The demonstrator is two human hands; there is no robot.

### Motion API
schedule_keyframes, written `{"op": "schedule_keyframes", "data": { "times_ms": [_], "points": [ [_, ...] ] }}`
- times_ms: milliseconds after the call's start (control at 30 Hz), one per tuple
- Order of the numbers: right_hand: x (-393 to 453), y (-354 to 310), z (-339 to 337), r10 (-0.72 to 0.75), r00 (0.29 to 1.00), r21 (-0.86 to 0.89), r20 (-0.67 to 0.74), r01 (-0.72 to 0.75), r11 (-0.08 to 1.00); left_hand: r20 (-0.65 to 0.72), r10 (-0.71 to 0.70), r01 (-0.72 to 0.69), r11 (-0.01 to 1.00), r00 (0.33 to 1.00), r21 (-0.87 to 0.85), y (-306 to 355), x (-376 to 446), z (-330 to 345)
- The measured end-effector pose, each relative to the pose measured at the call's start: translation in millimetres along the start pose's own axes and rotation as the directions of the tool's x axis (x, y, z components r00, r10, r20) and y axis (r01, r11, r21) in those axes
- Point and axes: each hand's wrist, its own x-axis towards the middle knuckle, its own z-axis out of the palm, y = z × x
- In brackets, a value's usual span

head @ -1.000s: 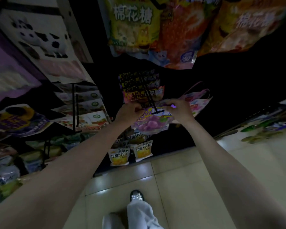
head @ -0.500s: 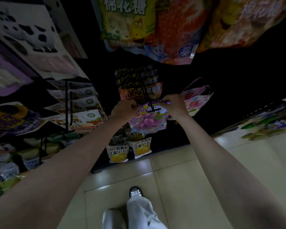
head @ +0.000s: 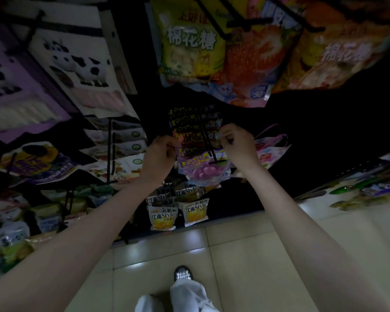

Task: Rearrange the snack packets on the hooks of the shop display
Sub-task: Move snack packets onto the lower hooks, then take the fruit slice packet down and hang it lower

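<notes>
A purple grape snack packet (head: 203,173) hangs at the front end of a black hook (head: 208,143) in the middle of the dark display. Behind it on the same hook hang several yellow-lettered packets, the nearest an orange one (head: 195,138). My left hand (head: 159,156) pinches the orange packet's left top corner with curled fingers. My right hand (head: 238,146) pinches its right top corner beside the hook. Neither hand touches the purple packet.
Large marshmallow bags (head: 191,48) hang overhead. A pink packet (head: 270,152) hangs right of my right hand. Yellow packets (head: 163,218) sit on low hooks below. Racks of packets (head: 122,152) fill the left side. My shoe (head: 182,273) stands on the tiled floor.
Both hands have let go of the purple packet's top corners and moved back along the hook to the orange packet behind it. The purple packet now hangs free at the hook's front.
</notes>
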Motion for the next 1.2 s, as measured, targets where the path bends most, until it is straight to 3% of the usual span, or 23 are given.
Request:
{"op": "schedule_keyframes", "data": {
  "times_ms": [100, 200, 333, 467, 567, 667, 800, 933, 1033, 1100, 1200],
  "points": [
    [-9.8, -42.4, -3.5, -0.118, 0.992, 0.145, 0.045, 0.110, 0.983, -0.142, 0.054, -0.045, 0.997, 0.988, 0.068, -0.1, -11.0, -40.0],
    [-12.4, -86.9, 14.3, -0.181, 0.975, 0.207, 0.126, 0.152, 0.966, -0.259, -0.004, 0.030, 0.995, 0.966, 0.096, -5.2, -21.7, -87.4],
    [3.9, -156.8, 35.7, -0.197, 0.969, 0.362, 0.147, 0.133, 0.923, -0.350, -0.034, 0.095, 0.983, 0.936, 0.156, -29.2, -37.3, -143.4],
    [30.9, -210.6, 59.9, -0.105, 0.977, 0.518, 0.186, -0.007, 0.855, -0.375, -0.084, 0.147, 0.979, 0.923, 0.144, -41.9, -46.7, -178.2],
    [32.7, -226.4, 80.2, -0.056, 0.996, 0.487, 0.064, 0.018, 0.873, -0.363, -0.105, 0.162, 0.978, 0.926, 0.131, -47.5, -56.1, -194.4],
    [19.5, -231.6, 87.1, -0.065, 0.997, 0.349, -0.044, 0.077, 0.934, -0.345, -0.099, 0.152, 0.980, 0.933, 0.132, -57.0, -64.1, -208.2],
    [1.8, -233.9, 79.2, -0.073, 0.995, 0.354, -0.070, 0.094, 0.930, -0.307, -0.087, 0.122, 0.988, 0.948, 0.096, -61.7, -67.2, -225.5],
    [-21.7, -231.9, 71.1, -0.091, 0.994, 0.366, -0.055, 0.104, 0.925, -0.307, -0.013, 0.037, 0.997, 0.952, 0.071, -53.8, -67.5, -233.7],
    [-35.9, -231.3, 65.2, -0.013, 0.996, 0.317, -0.085, 0.039, 0.948, -0.295, 0.067, -0.048, 0.996, 0.953, 0.070, -45.6, -70.2, -239.5],
    [-45.2, -236.5, 57.1, 0.041, 0.987, 0.342, -0.152, 0.014, 0.939, -0.288, 0.127, -0.115, 0.992, 0.949, 0.058, -37.9, -75.1, -247.9],
    [-63.8, -258.7, 39.8, -0.011, 0.943, 0.372, -0.332, 0.141, 0.917, -0.299, 0.230, -0.218, 0.973, 0.926, 0.073, -25.7, -85.2, -267.8]
  ]
}}
